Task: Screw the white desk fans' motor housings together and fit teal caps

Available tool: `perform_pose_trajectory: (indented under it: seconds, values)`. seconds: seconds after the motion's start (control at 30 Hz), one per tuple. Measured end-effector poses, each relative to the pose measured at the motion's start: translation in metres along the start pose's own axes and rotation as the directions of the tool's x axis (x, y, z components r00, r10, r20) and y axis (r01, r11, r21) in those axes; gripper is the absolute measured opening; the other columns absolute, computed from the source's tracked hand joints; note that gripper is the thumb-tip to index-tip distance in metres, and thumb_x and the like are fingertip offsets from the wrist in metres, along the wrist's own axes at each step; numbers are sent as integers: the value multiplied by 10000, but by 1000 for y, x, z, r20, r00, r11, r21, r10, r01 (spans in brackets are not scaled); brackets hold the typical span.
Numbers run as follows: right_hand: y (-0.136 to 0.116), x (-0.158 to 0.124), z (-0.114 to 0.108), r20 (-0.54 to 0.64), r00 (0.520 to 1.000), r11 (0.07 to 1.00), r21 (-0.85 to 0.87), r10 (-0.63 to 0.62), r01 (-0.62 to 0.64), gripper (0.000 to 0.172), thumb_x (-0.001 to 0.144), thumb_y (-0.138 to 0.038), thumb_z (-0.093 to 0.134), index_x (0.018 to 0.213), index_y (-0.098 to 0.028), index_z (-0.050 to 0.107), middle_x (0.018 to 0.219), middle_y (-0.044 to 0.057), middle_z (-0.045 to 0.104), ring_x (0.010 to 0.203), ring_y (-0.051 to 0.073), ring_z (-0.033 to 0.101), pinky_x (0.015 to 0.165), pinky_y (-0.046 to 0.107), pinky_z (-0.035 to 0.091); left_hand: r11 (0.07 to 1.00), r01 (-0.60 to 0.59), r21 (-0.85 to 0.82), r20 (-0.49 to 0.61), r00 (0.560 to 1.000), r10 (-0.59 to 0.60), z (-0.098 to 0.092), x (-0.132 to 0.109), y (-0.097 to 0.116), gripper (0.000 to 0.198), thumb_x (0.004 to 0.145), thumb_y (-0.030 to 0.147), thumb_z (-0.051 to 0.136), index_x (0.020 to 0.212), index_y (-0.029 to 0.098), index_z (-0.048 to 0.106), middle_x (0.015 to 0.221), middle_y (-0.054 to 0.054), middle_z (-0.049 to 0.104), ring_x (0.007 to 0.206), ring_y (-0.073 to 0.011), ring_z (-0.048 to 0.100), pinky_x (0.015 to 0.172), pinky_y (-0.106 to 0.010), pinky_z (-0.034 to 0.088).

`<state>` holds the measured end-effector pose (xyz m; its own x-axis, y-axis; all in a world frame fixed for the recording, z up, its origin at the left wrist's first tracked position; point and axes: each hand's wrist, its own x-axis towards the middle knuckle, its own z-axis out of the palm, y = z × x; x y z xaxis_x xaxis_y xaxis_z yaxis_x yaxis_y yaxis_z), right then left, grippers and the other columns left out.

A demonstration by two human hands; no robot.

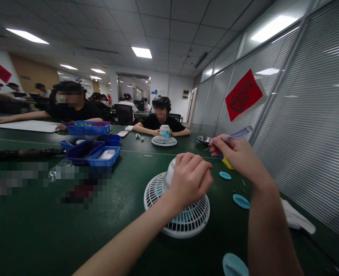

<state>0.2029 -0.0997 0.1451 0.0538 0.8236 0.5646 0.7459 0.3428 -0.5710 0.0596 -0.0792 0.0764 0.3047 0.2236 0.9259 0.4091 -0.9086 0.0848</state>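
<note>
A white fan head point(152, 195) lies grille-down on the green table in front of me, with light blue blades showing through the bars. My left hand point(189, 179) is closed over its rounded white motor housing point(171, 171), and the fingertips are hidden behind the hand. Raised to the right of the fan, my right hand point(234, 153) grips a screwdriver point(241, 132) with a clear purplish handle. Its thin shaft points left and down, apart from the fan. Light blue oval parts point(241, 201) and several small screws point(243, 183) lie to the right.
Blue bins point(104, 155) stand at left, near a long dark tool point(25, 153). Across the table a person point(161, 119) handles another fan point(164, 141). A metal bowl point(204, 139) sits behind my right hand; a white part point(297, 216) lies by the blinds.
</note>
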Motion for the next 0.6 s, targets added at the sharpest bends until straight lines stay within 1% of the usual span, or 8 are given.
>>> perform_pose_trajectory:
  seconds: [0.07, 0.13, 0.2, 0.27, 0.4, 0.43, 0.47, 0.6]
  values:
    - [1, -6, -15, -85, 996, 1000, 5, 11, -10, 319, 842, -438, 446, 764, -167, 594, 727, 44, 637, 671, 157, 626, 657, 289, 513, 972, -233, -3, 255, 940, 226, -2, 1, 20, 183, 844, 213, 414, 785, 154, 577, 766, -34, 621, 766, -172, 547, 723, -331, 390]
    - [3, -13, -30, -164, 986, 1000, 5, 29, -29, 322, 828, -460, 454, 773, -178, 599, 745, 43, 640, 690, 164, 628, 665, 305, 517, 963, -269, -34, 531, 811, 245, 3, -7, 38, 176, 845, 252, 453, 806, 146, 589, 798, -49, 642, 761, -189, 583, 684, -334, 414]
    - [6, -20, -42, -239, 970, 999, -13, 42, -46, 312, 809, -467, 474, 781, -187, 608, 761, 46, 645, 706, 174, 629, 674, 325, 522, 967, -234, -97, 789, 575, 218, 14, -23, 53, 219, 825, 337, 513, 826, 138, 605, 798, -68, 660, 733, -209, 618, 636, -330, 437]
    - [9, -24, -51, -302, 951, 997, -27, 67, -79, 297, 802, -458, 483, 775, -194, 614, 748, 49, 646, 686, 182, 632, 668, 346, 526, 955, -204, -213, 904, 329, 272, 28, -38, 60, 310, 804, 430, 541, 912, 146, 606, 862, -81, 669, 710, -215, 639, 547, -298, 429]
    - [12, -28, -58, -346, 930, 992, 36, 126, -122, 228, 793, -402, 518, 751, -200, 615, 740, 51, 645, 676, 180, 634, 663, 340, 538, 946, -80, -313, 944, 84, 319, 43, -46, 56, 251, 837, 364, 479, 899, 156, 605, 883, -69, 671, 698, -195, 647, 400, -236, 326]
    - [13, -28, -58, -345, 929, 991, 45, 134, -127, 219, 792, -393, 520, 750, -201, 616, 741, 51, 646, 676, 180, 633, 660, 337, 539, 948, -77, -309, 946, 76, 315, 42, -43, 52, 246, 836, 359, 476, 874, 155, 608, 868, -68, 670, 694, -194, 644, 393, -234, 315]
    - [13, -28, -58, -341, 929, 990, 47, 140, -132, 216, 794, -387, 518, 744, -201, 615, 737, 52, 645, 671, 180, 632, 658, 336, 539, 951, -76, -298, 946, 108, 305, 38, -38, 48, 240, 831, 357, 482, 859, 154, 608, 850, -67, 667, 689, -191, 640, 397, -232, 313]
    - [15, -26, -56, -330, 928, 984, 20, 171, -174, 208, 804, -357, 502, 732, -190, 603, 713, 49, 635, 668, 181, 629, 664, 338, 534, 934, -54, -353, 876, 331, 350, 25, -28, 43, 224, 808, 338, 540, 952, 175, 591, 916, -49, 636, 775, -177, 619, 473, -231, 369]
